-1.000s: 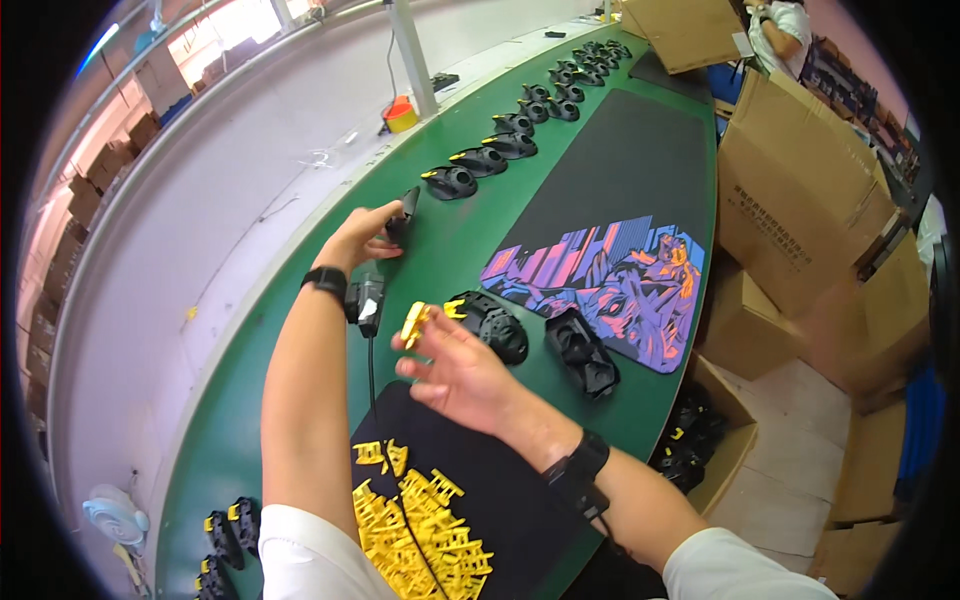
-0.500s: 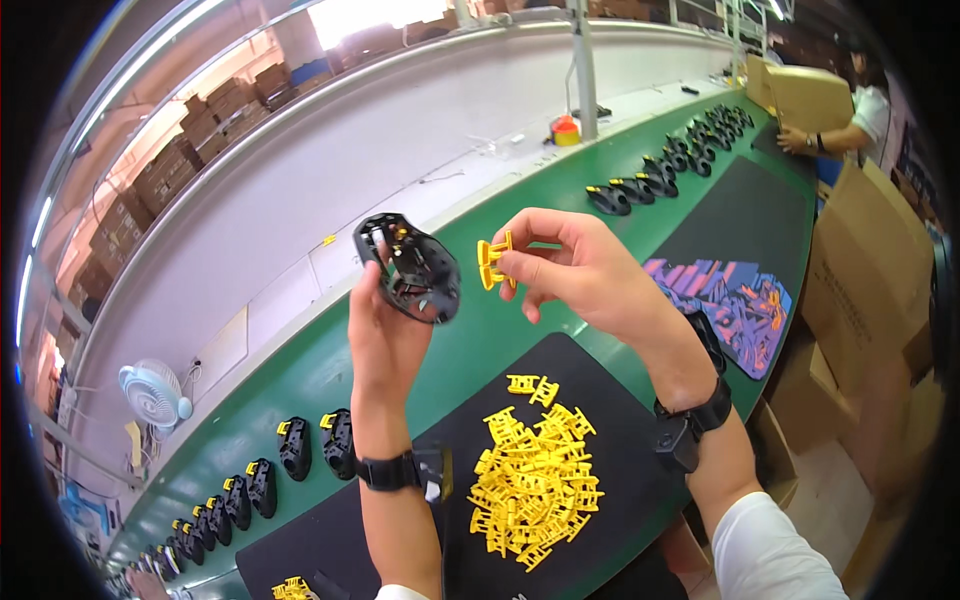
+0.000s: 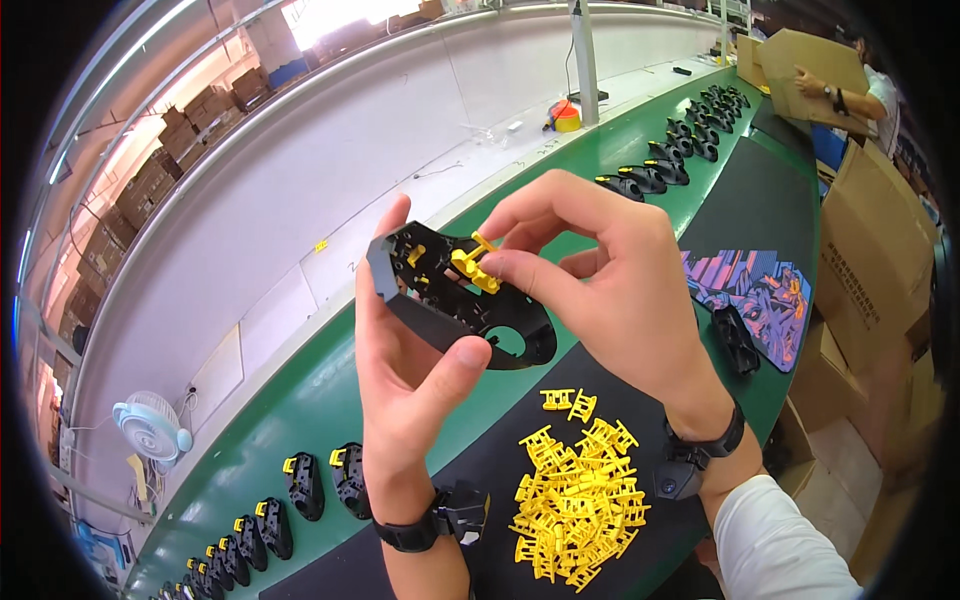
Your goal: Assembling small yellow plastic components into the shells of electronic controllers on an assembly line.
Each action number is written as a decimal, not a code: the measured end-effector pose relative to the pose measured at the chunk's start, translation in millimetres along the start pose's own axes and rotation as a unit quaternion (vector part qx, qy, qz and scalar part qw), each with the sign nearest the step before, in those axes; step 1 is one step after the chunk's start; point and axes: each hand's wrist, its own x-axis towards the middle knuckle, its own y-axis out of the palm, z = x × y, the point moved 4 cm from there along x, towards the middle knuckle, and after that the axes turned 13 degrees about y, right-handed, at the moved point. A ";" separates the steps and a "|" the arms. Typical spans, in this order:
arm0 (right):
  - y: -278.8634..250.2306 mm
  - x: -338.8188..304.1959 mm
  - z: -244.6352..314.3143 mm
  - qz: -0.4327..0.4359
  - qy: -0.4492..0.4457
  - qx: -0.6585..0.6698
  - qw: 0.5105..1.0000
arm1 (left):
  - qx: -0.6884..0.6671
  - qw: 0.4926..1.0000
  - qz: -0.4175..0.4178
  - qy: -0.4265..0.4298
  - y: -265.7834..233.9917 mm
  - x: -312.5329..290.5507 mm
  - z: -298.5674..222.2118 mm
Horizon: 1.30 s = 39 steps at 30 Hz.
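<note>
My left hand (image 3: 405, 370) grips a black mouse shell (image 3: 420, 300), its hollow inside turned up toward me, with a round hole near one end. Between thumb and fingers, my right hand (image 3: 590, 260) pinches a small yellow plastic clip (image 3: 475, 268) right at the shell's inner side. Whether the clip touches the shell, I cannot tell. Another bit of yellow (image 3: 416, 255) shows inside the shell. Below my hands, a heap of similar yellow clips (image 3: 580, 500) lies on a black mat (image 3: 500, 430), with two clips (image 3: 568, 402) just beyond it.
Rows of black mouse shells with yellow parts stand at left (image 3: 304, 485) and far right (image 3: 645, 178) on the green bench (image 3: 250, 440). One black shell (image 3: 735, 340) lies by a patterned mat (image 3: 750, 300). Cardboard boxes (image 3: 860, 260) line the right; a co-worker's hand (image 3: 815, 85) holds one.
My right hand has brought the yellow clip to the shell. My left hand has turned the shell so its hollow side faces me. The co-worker's hand has moved up on the cardboard.
</note>
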 end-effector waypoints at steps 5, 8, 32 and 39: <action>1.8 4.5 -12.5 0.020 0.022 0.015 0.999 | -0.011 1.000 -0.012 -0.009 -0.9 -2.2 11.5; 6.2 2.4 -10.1 -0.013 -0.023 -0.052 0.998 | -0.028 0.999 -0.033 0.017 4.4 -2.7 9.6; 20.5 10.0 -32.5 0.108 -0.064 0.034 0.991 | -0.195 0.967 -0.129 -0.100 -8.6 -2.1 17.0; 35.9 -1.8 -31.6 0.116 -0.317 -0.157 0.928 | -0.295 0.917 -0.161 -0.214 -38.0 -9.9 33.7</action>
